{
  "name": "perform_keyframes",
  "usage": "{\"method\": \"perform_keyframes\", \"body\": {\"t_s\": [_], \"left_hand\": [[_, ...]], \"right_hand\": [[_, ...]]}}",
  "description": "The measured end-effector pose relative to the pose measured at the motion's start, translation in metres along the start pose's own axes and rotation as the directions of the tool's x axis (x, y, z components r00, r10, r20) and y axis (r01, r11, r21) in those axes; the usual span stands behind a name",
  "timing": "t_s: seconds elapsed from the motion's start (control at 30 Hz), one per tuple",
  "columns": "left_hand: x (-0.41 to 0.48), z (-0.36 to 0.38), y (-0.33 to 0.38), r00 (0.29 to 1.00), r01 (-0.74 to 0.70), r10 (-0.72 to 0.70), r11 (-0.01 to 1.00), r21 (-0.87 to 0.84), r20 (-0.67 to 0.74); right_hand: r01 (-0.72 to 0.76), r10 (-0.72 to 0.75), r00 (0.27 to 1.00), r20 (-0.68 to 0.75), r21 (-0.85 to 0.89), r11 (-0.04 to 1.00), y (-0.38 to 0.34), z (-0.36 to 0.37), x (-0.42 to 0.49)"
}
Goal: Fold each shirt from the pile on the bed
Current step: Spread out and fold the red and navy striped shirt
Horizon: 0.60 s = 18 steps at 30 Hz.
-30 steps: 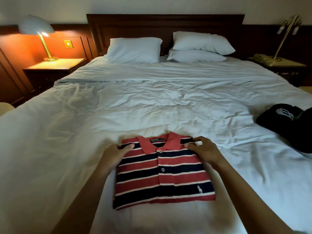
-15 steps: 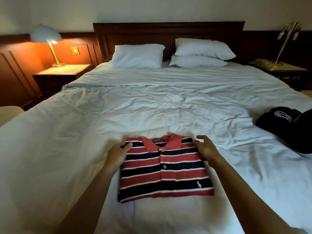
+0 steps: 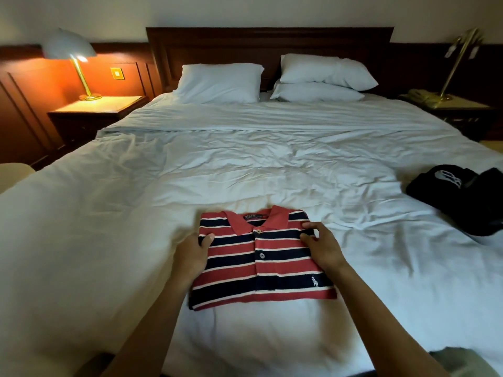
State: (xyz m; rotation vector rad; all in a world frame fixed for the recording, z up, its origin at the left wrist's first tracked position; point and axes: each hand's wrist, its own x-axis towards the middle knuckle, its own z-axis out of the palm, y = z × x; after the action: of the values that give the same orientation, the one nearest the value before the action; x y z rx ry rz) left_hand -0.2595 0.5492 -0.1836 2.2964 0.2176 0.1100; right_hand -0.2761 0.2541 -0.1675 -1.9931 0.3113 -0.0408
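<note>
Two hands are on one garment. The striped polo shirt [image 3: 261, 262] lies folded into a compact rectangle, collar uppermost, on the white bed [image 3: 245, 170] at lower centre of the frame. The left hand [image 3: 192, 254] takes the shirt's left edge. Its thumb lies on top of the fabric and the other fingers are out of sight, apparently tucked under the edge. The right hand [image 3: 322, 247] takes the right edge near the collar, its fingers [image 3: 310, 225] curled down onto the fabric in a pinch.

Step in hand, as judged: squaring up or lifting the finished fold. To do it well:

1. Keep both grips level, at matching points on the two edges, so the layers do not slide apart.
2. Grip through all layers, not the top one alone. Otherwise the folds underneath may drop open.
3. Keep the button placket centred and the collar flat.
4. Set the shirt down away from unfolded items, then press once with flat palms.

The dark pile [image 3: 462, 202] sits at the right edge of the frame, well apart from the shirt. It appears to be the next work.

Markings:

- A dark collar label [image 3: 251, 216] carries pale lettering, too small to read.
- A small white embroidered horse-and-rider emblem [image 3: 315, 281] sits on the chest, at lower right of the fold.
- A pale printed graphic [image 3: 446, 176] shows on the dark pile. No words can be made out.
</note>
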Motion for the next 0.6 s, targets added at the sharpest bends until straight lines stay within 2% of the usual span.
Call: {"method": "perform_keyframes", "body": {"t_s": [0.07, 0.1, 0.23, 0.33, 0.43, 0.53, 0.6], "left_hand": [[0.003, -0.001, -0.003, 0.999, 0.027, -0.026, 0.999, 0.028, -0.022], [0.003, -0.002, -0.003, 0.999, 0.033, -0.031, 0.999, 0.042, -0.029], [0.002, -0.014, -0.006, 0.998, 0.019, -0.015, 0.998, 0.063, -0.063], [0.006, -0.021, -0.009, 0.994, 0.037, -0.041, 0.998, -0.050, -0.096], [0.002, -0.020, -0.008, 0.989, 0.098, -0.117, 0.975, -0.197, -0.087], [0.001, -0.020, -0.012, 0.989, 0.132, -0.141, 0.978, -0.162, -0.050], [0.003, -0.024, -0.010, 0.994, 0.092, -0.093, 0.996, -0.020, -0.054]], "right_hand": [[-0.084, 0.074, 0.995, 0.064, 0.178, 0.980, 0.002, -0.008, 0.000], [-0.093, 0.081, 0.994, 0.071, 0.190, 0.977, 0.003, -0.012, -0.002], [-0.010, 0.005, 0.999, -0.053, -0.093, 0.996, 0.004, -0.028, -0.009], [-0.012, 0.018, 0.999, 0.049, -0.130, 0.991, -0.003, -0.030, -0.011], [0.068, -0.049, 0.995, 0.085, -0.248, 0.966, -0.004, -0.015, -0.008], [0.098, -0.063, 0.991, 0.120, -0.317, 0.943, 0.001, -0.009, 0.001], [0.099, -0.038, 0.988, 0.147, -0.437, 0.894, 0.001, -0.012, 0.005]]}}
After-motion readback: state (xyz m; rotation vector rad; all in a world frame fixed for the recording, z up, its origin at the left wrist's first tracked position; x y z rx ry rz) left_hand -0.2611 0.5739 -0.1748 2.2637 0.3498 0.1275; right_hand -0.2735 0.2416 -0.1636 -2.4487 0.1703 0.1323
